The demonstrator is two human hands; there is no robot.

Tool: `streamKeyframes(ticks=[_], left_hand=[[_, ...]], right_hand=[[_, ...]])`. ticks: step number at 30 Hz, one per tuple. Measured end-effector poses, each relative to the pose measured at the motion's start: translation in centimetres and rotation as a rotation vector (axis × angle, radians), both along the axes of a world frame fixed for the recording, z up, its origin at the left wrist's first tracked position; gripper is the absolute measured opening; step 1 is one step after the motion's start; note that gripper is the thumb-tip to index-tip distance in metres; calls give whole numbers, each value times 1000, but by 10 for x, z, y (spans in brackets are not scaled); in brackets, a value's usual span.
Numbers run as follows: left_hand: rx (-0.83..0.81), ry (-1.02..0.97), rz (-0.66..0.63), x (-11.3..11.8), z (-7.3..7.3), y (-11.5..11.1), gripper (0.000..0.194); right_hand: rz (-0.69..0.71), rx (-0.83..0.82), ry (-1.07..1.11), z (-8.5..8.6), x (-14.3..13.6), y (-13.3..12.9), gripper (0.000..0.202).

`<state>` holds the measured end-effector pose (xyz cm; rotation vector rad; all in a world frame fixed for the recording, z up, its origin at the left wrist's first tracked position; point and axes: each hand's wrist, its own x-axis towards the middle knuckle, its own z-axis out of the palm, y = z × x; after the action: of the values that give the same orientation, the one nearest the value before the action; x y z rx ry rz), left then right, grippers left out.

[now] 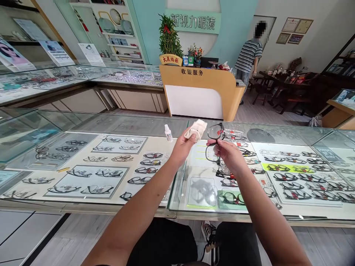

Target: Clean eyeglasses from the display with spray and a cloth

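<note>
My left hand point(186, 142) is closed around a folded cream cleaning cloth point(197, 130), which sticks up beyond the fingers. In my right hand point(226, 151) I grip a pair of dark-framed eyeglasses point(219, 157) near the bridge. The glasses are turned on end, one lens above the other, over the glass counter. A small gap separates the cloth from the glasses. Just left of my left hand, a small white bottle point(168, 133) stands upright on the counter top.
Under the glass of the display counter point(177, 216) lie many eyeglass frames point(285, 177) in rows. Beyond it stands a wooden cashier desk point(233, 87) with a potted plant point(169, 38). A person in a striped shirt point(249, 53) is at the back right, near a dark table.
</note>
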<state>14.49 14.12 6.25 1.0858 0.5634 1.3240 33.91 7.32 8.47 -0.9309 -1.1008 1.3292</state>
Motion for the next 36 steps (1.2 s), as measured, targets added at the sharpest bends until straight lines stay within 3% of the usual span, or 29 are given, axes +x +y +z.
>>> streamKeyframes(ticks=[4,13,19,26,30,33,36], left_hand=[[212,254,168,1,-4,-6,51],[787,622,176,-7,-19,-4,56],[1130,766,278,-9,-14,1,67],[1260,757,385,-11,-1,-5,49],[1271,741,429,-12,2,-10,51],[1214,746,464,-14,4,-13,48],[1052,740,505,-17,7,-15,47]], right_hand=[[3,-64,31,2,1,-1,38],[94,-127,183,-1,3,1,39],[142,-127,194,4,0,-6,33],[307,-112,163,10,-12,-15,36],[369,-110,161,11,-17,-19,40],[375,-78,124,11,-18,-20,43],[312,-4,49,9,-15,-18,44]])
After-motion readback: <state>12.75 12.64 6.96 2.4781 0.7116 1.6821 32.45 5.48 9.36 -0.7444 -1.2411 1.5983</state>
